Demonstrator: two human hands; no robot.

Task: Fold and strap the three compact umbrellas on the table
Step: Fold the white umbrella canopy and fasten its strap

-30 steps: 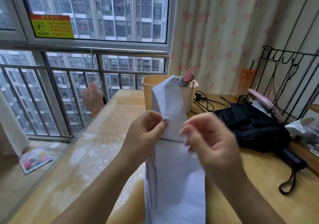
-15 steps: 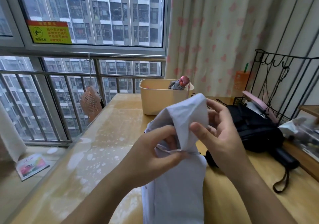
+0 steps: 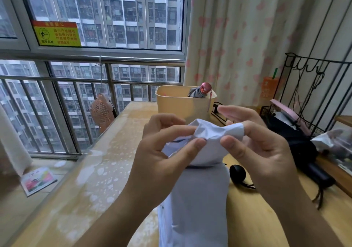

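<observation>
The left grip [image 3: 162, 157] and the right grip [image 3: 266, 155] are both raised over the desk [image 3: 257, 224], close together, and each grasps the pale umbrella [image 3: 198, 199]. The umbrella stands roughly upright between the two forearms, and its lower end runs out of view at the bottom edge. Its cloth top [image 3: 211, 130] is bunched and folded over, right between the two grips.

The left grip pinches the crumpled cloth between thumb and forefinger, with the other fingers curled behind it. The right grip pinches the opposite side of the fold between thumb and forefinger, while its remaining fingers stretch out loosely beyond the cloth. The two thumbs lie just beside each other but do not touch.

Below the right grip, just beside the umbrella's shaft, a black round piece [image 3: 238, 171] with a short cord lies on the desk. Further to the right of that grip the black umbrella [image 3: 297, 145] lies loose and unfolded on the desk, against the foot of a wire rack [image 3: 314, 94].

Beyond both grips stands a yellow bin [image 3: 177, 103], with the grey umbrella [image 3: 203, 91] upright inside it, its reddish cap above the rim. A small fan [image 3: 101, 109] hangs at the railing, well to the left of the left grip.
</observation>
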